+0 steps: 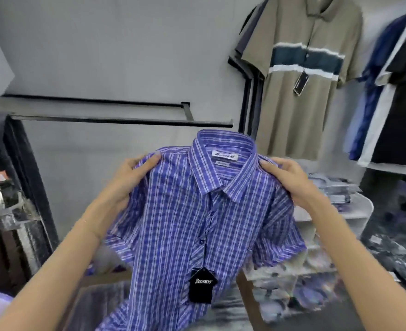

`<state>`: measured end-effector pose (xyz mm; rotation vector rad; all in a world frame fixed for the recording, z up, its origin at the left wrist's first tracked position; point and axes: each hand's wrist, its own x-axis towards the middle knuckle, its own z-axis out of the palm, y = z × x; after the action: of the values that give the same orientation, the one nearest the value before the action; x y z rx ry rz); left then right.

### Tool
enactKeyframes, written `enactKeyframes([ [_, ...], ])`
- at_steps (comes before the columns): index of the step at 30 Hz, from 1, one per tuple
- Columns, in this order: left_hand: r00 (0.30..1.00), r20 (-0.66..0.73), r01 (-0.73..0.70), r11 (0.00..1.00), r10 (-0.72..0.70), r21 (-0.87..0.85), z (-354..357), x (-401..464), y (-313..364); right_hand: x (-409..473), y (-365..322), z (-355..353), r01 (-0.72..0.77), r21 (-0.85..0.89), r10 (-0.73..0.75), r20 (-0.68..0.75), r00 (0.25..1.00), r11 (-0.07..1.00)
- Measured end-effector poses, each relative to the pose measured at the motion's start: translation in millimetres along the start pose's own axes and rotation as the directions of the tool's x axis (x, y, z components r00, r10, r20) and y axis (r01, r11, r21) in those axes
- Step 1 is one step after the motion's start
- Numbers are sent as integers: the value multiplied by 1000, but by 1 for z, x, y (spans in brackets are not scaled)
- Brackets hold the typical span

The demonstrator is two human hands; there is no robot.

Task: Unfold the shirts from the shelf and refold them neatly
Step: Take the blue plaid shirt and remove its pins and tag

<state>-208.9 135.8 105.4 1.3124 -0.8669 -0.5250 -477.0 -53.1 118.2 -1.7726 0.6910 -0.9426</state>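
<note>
A blue and white checked short-sleeved shirt (192, 225) hangs unfolded in front of me, buttoned, collar up, front facing me. A black paper tag (202, 285) dangles from a button on a string. My left hand (132, 177) grips the shirt's left shoulder and my right hand (285, 180) grips its right shoulder, holding it up in the air. The shirt's lower hem runs out of view at the bottom.
A beige polo with a dark chest stripe (302, 75) hangs at upper right beside dark and blue garments (393, 91). Folded shirts (333, 187) lie on a white shelf at right. A black wall rail (96, 111) crosses behind. Dark clothing hangs at far left.
</note>
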Motion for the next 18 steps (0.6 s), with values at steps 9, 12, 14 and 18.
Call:
enactKeyframes([
  [9, 944, 95, -305, 730, 315, 611, 36, 41, 69, 8, -58, -67, 148, -158, -179, -202, 963, 976],
  [12, 877, 151, -408, 540, 457, 737, 44, 43, 91, 6, -77, -83, 165, -201, -209, -222, 952, 966],
  [14, 841, 161, -450, 504, 516, 737, 50, 45, 99, 2, -87, -90, 191, -205, -238, -236, 942, 960],
  [18, 866, 102, -431, 627, 490, 649, 66, 40, 106, -10, -99, -99, 207, -196, -250, -231, 940, 959],
])
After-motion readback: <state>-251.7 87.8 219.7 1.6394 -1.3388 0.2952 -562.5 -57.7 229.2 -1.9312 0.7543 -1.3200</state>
